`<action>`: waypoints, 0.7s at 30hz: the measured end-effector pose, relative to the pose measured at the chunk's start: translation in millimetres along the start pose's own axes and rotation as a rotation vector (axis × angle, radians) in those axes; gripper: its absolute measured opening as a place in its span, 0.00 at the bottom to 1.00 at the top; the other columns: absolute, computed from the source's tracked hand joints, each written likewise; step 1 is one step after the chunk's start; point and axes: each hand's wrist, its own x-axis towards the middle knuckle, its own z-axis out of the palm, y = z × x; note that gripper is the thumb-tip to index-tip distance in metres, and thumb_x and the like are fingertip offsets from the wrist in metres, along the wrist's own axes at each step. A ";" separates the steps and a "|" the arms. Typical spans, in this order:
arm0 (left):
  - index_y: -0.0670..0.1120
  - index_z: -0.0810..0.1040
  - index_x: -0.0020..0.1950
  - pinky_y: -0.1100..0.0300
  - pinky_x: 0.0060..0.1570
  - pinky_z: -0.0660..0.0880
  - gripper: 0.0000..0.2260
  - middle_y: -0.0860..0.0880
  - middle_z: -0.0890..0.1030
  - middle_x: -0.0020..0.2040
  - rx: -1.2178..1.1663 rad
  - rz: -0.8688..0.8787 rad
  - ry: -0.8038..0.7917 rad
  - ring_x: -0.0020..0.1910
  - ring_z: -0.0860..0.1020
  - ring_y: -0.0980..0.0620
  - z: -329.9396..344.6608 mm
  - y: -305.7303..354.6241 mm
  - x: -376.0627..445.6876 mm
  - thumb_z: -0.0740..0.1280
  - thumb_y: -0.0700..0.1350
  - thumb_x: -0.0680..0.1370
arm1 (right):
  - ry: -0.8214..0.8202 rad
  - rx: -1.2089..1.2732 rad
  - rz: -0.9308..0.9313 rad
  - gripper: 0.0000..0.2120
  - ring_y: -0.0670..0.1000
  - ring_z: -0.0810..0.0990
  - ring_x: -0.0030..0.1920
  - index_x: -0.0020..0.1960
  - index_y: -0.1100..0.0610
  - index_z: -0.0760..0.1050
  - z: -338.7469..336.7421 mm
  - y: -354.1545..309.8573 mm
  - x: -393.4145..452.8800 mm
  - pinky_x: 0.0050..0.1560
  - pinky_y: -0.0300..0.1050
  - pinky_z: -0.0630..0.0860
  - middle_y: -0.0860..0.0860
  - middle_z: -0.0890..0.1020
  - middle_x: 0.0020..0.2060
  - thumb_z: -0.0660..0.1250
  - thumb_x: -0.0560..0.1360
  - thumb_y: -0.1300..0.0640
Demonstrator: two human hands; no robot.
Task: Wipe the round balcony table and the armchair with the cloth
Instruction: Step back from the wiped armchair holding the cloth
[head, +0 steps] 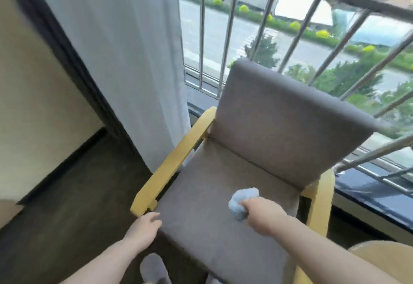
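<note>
Wiping the armchair at this moment, with the right hand bunched round a pale blue cloth and pressing it onto the grey seat cushion, toward the seat's right side and just forward of the crease under the backrest. Left hand loose and holding nothing, fingers relaxed and touching the seat's front-left corner, right beside the front end of the yellow wooden armrest. Cloth soft, light and limp by the look of it, easily wadded; probably best gripped as a ball in the palm, as here, so a broad pad meets the fabric. Cushion upholstered and likely yielding, so likely dragging at the cloth rather than letting it slide; wooden arms stiff and smooth, likely quicker to wipe. Chair probably light enough to shift under a hard push, hence sense in steadying it at the front corner. Round table just visible as a tan curved edge at the lower right, beside the chair. Behind the backrest a metal balcony railing with street and greenery beyond; white curtain hanging left of the chair, dark floor beneath.
</note>
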 end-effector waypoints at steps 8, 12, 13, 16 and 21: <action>0.52 0.71 0.70 0.60 0.60 0.68 0.18 0.51 0.73 0.68 -0.160 -0.015 0.321 0.64 0.72 0.50 -145.0 -75.0 -85.1 0.57 0.48 0.81 | 0.257 -0.178 -0.356 0.18 0.55 0.77 0.60 0.61 0.46 0.70 -83.7 -212.4 -5.3 0.54 0.47 0.75 0.49 0.75 0.59 0.59 0.73 0.58; 0.50 0.70 0.71 0.57 0.65 0.67 0.17 0.51 0.71 0.70 -0.194 -0.102 0.449 0.67 0.70 0.50 -205.9 -160.3 -124.1 0.56 0.47 0.82 | 0.303 -0.335 -0.524 0.18 0.57 0.78 0.57 0.66 0.51 0.70 -86.0 -338.1 -21.1 0.49 0.46 0.72 0.53 0.77 0.58 0.57 0.77 0.61; 0.50 0.70 0.71 0.56 0.65 0.66 0.17 0.50 0.71 0.70 -0.211 -0.124 0.475 0.68 0.70 0.49 -216.8 -183.5 -134.3 0.56 0.47 0.82 | 0.288 -0.371 -0.552 0.19 0.57 0.78 0.56 0.67 0.51 0.69 -82.3 -366.9 -26.9 0.48 0.46 0.72 0.53 0.76 0.59 0.58 0.77 0.61; 0.49 0.70 0.71 0.56 0.66 0.66 0.17 0.50 0.72 0.70 -0.298 -0.203 0.563 0.67 0.70 0.49 -244.0 -245.7 -161.6 0.55 0.47 0.82 | 0.278 -0.421 -0.657 0.24 0.54 0.79 0.52 0.64 0.48 0.71 -72.6 -443.4 -49.2 0.44 0.45 0.74 0.48 0.76 0.56 0.63 0.72 0.65; 0.47 0.69 0.72 0.58 0.63 0.67 0.18 0.48 0.72 0.69 -0.475 -0.307 0.666 0.66 0.71 0.48 -270.4 -316.5 -208.5 0.54 0.46 0.83 | 0.258 -0.586 -0.837 0.17 0.53 0.79 0.46 0.54 0.50 0.73 -62.1 -544.8 -83.7 0.41 0.44 0.74 0.46 0.77 0.48 0.67 0.68 0.65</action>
